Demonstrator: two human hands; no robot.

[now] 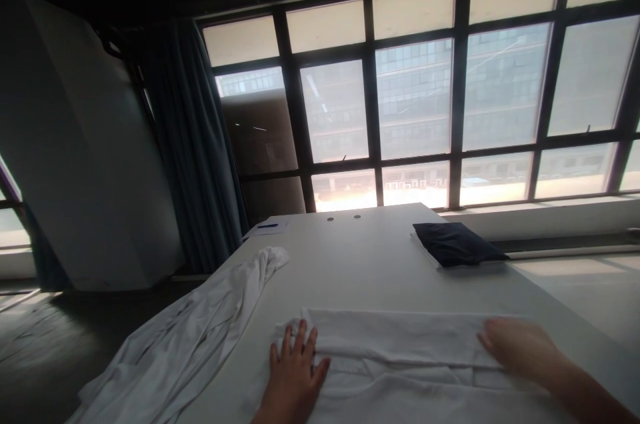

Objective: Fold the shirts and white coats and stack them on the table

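A partly folded white cloth (395,337) lies on the white table in front of me, with loose creases and layered folds along its middle. My left hand (296,371) rests flat on the left end of this cloth, its fingers spread. At the far right corner, my right hand (523,347) is curled over the cloth's edge with the fingers drawn together. It is slightly blurred, and its fingertips are partly hidden.
A crumpled white cloth (200,324) drapes over the table's left edge. A dark folded garment (457,243) sits on something white at the right edge. Paper with a pen (267,225) lies at the far left corner of the white table (345,257). Windows (415,97) stand behind.
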